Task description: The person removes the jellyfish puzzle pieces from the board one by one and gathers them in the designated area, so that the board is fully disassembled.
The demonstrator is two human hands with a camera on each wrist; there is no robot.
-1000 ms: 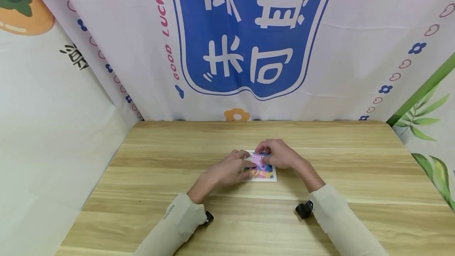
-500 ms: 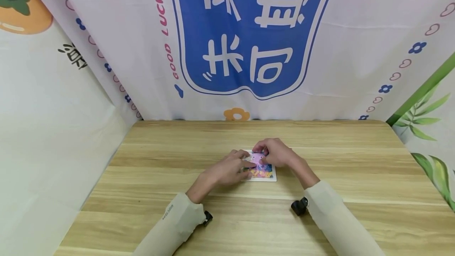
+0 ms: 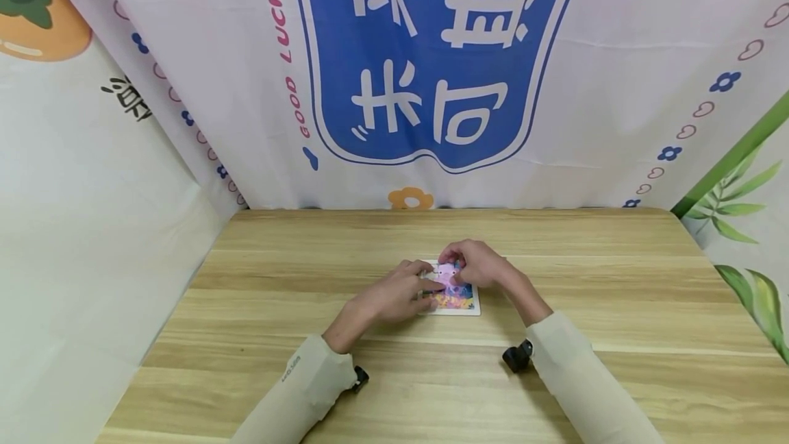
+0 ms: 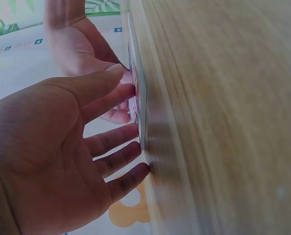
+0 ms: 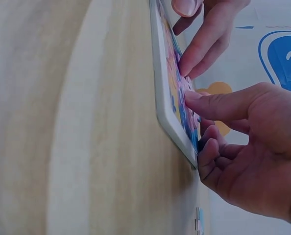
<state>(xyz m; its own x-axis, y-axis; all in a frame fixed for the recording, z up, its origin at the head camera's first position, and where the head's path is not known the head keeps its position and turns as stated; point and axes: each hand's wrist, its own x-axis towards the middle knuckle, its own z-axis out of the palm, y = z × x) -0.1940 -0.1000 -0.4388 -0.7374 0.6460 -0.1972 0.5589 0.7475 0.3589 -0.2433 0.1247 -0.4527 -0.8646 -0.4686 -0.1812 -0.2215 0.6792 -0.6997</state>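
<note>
A small jigsaw puzzle (image 3: 453, 302) with a pink cartoon figure and a pale frame (image 5: 161, 93) lies flat on the wooden table. My left hand (image 3: 394, 293) rests at its left side, fingers extended and spread. In the left wrist view the fingertips (image 4: 132, 129) touch the puzzle and its edge. From the right, my right hand (image 3: 479, 264) reaches over the upper part. Its thumb (image 5: 193, 98) is down on the picture and its other fingers are curled near the far edge, around a blue puzzle piece (image 5: 199, 119) mostly hidden between them.
A loose puzzle piece (image 5: 199, 221) lies on the table beyond the right hand. The wooden table (image 3: 296, 245) runs back to a printed cloth (image 3: 579, 177). Black wrist cameras (image 3: 518, 356) sit at both sleeves.
My right hand and forearm have shifted slightly to the left over the puzzle. The left hand and the puzzle stay in place.
</note>
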